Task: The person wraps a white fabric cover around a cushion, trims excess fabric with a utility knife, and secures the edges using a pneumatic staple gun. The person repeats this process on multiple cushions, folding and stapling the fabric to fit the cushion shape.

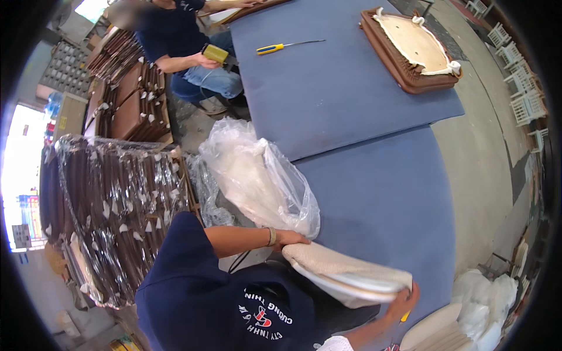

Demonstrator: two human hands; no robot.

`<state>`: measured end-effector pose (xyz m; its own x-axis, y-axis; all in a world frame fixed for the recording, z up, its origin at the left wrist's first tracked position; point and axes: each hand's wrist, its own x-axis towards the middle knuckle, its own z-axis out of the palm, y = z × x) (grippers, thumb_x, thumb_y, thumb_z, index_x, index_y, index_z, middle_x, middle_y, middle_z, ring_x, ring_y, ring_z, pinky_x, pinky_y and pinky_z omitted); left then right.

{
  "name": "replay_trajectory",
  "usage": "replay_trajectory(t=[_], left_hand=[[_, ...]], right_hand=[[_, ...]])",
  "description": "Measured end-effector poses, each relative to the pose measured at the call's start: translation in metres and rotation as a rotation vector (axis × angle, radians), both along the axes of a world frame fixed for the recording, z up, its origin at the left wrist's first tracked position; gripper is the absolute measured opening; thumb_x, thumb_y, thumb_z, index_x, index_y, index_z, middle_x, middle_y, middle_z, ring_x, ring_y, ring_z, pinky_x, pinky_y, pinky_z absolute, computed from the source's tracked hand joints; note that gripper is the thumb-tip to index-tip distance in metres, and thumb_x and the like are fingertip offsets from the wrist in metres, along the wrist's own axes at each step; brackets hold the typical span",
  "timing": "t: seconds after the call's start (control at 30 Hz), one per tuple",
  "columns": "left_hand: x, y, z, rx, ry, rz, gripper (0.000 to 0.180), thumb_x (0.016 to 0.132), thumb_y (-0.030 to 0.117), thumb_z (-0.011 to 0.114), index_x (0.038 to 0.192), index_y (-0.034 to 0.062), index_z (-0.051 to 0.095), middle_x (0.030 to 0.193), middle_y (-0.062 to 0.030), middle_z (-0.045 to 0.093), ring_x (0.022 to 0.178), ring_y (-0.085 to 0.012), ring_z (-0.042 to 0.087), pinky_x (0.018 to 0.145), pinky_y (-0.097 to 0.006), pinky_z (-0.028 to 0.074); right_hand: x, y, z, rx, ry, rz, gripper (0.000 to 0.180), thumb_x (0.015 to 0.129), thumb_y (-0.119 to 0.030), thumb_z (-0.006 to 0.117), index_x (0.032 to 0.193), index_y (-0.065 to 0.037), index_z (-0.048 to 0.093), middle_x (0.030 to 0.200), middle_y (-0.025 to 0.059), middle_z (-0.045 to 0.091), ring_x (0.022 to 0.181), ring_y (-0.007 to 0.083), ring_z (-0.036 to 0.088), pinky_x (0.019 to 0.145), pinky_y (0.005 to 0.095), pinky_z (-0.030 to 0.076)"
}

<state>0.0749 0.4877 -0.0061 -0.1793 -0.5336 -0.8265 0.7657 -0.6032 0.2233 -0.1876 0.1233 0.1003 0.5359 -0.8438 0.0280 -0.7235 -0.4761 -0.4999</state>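
Note:
A beige fabric-covered seat pad (345, 271) is tilted up between my hands, over my lap and the near edge of the blue table. White layers show along its lower edge, blurred by motion. My left hand (290, 238) grips the pad's left end, its thumb on the fabric and the other fingers mostly hidden. At the right end, my right hand (405, 301) is closed around the pad's corner. Just beyond my left hand lies a clear plastic bag (263, 181) with pale contents. By my right hand, a small yellow tool handle (405, 316) shows in part.
The blue-covered table (374, 187) holds a yellow-handled screwdriver (271, 50) and a brown upholstered seat (404, 50). Across it sits a co-worker (170, 35) holding a yellow-green tool (215, 54). Wrapped brown panels (117, 205) stand at left; beige pads (433, 330) lie lower right.

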Motion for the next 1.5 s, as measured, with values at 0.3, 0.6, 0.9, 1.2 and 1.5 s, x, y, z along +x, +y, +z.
replay_trajectory(t=[0.3,0.6,0.9,1.2,1.5], left_hand=[[-0.028,-0.001,-0.002,0.027,0.115,0.294,0.044,0.108,0.034,0.050,0.133,-0.0013,0.060,0.124,-0.0135,0.072,0.103,-0.0191,0.074,0.091,-0.034,0.061],[-0.133,-0.048,0.038,0.042,-0.118,-0.048,0.065,0.106,0.049,0.052,0.154,0.0072,0.040,0.147,-0.0146,0.054,0.135,-0.0246,0.054,0.112,-0.042,0.046],[-0.170,-0.180,0.069,-0.569,-0.816,-0.348,0.078,0.108,0.060,0.035,0.152,-0.0040,0.045,0.153,-0.0292,0.047,0.143,-0.0392,0.046,0.122,-0.042,0.033],[-0.163,-0.327,0.073,-0.976,-1.536,-0.367,0.086,0.098,0.049,0.063,0.163,0.0069,0.025,0.156,-0.0305,0.041,0.135,-0.0460,0.051,0.110,-0.049,0.046],[-0.148,-0.361,0.076,-1.097,-1.619,-0.576,0.054,0.100,0.013,0.064,0.152,0.0078,0.049,0.160,-0.0191,0.042,0.149,-0.0367,0.039,0.120,-0.043,0.038]], right_hand=[[0.036,-0.028,-0.060,-0.037,-0.222,-0.052,0.033,0.097,-0.015,0.053,0.122,-0.002,0.070,0.135,0.0170,0.062,0.126,0.0346,0.057,0.109,0.0437,0.044],[-0.032,-0.083,-0.027,-0.025,-0.261,-0.005,0.033,0.097,-0.008,0.051,0.124,-0.001,0.069,0.140,0.0178,0.060,0.132,0.0326,0.056,0.112,0.0431,0.042],[-0.046,-0.061,-0.069,-0.022,-0.433,-0.266,0.043,0.102,-0.015,0.056,0.142,0.000,0.057,0.141,0.0198,0.061,0.134,0.0349,0.055,0.115,0.0420,0.040],[-0.007,-0.043,-0.081,0.435,-1.043,-0.408,0.045,0.104,-0.029,0.061,0.141,-0.004,0.060,0.132,0.0110,0.067,0.120,0.0202,0.063,0.103,0.0347,0.050],[-0.014,-0.031,-0.078,0.330,-1.046,-0.506,0.036,0.109,-0.022,0.051,0.139,-0.004,0.061,0.123,0.0114,0.071,0.112,0.0173,0.064,0.101,0.0326,0.049]])
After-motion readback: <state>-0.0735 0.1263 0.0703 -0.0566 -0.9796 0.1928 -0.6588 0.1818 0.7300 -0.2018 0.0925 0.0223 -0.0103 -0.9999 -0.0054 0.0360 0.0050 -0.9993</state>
